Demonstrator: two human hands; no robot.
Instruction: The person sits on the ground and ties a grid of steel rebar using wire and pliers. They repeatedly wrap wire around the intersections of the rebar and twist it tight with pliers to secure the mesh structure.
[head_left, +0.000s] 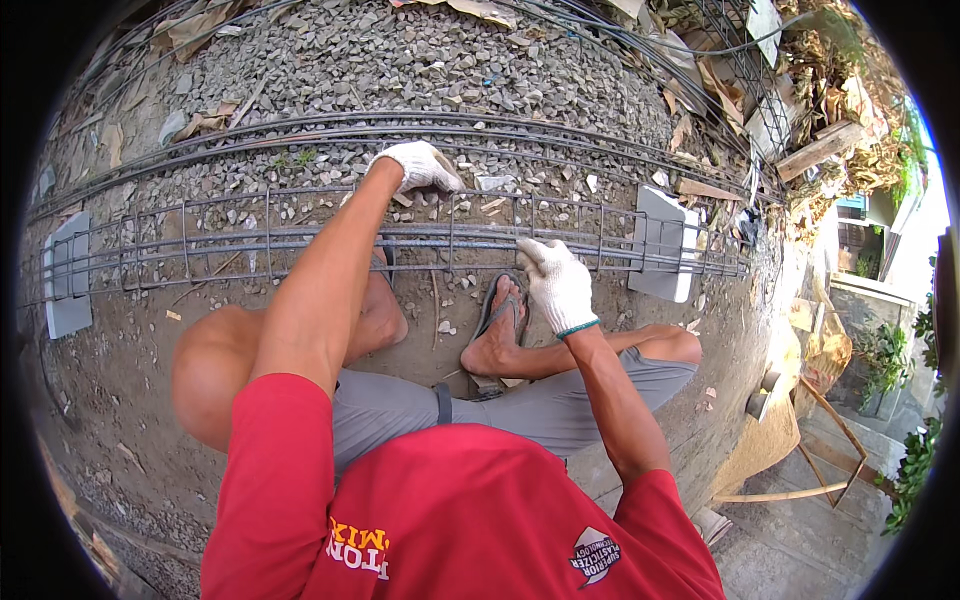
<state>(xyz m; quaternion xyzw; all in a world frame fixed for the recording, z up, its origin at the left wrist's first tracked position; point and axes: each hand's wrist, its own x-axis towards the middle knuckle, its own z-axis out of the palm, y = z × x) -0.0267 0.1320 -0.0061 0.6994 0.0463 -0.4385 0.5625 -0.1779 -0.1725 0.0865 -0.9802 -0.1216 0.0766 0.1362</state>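
A long rebar cage (453, 238) of thin longitudinal bars and square stirrups lies crosswise before me, with several loose bars inside it. My left hand (421, 171), in a white knitted glove, curls its fingers over the cage's far upper bar. Nearer to me, my right hand (553, 283), in a matching glove with a green cuff edge, has its fingers closed at the middle bars. The fingertips of both hands are partly hidden. Under the cage's ends stand a light grey block (664, 244) at right and another grey block (69, 274) at left.
Beyond the cage, long loose rebars (315, 136) lie across a gravel pile (450, 71). Another wire-tied cage (739, 56) and a wood offcut (821, 150) sit at upper right among dry leaves. My sandalled foot (496, 330) is close to the cage's near side.
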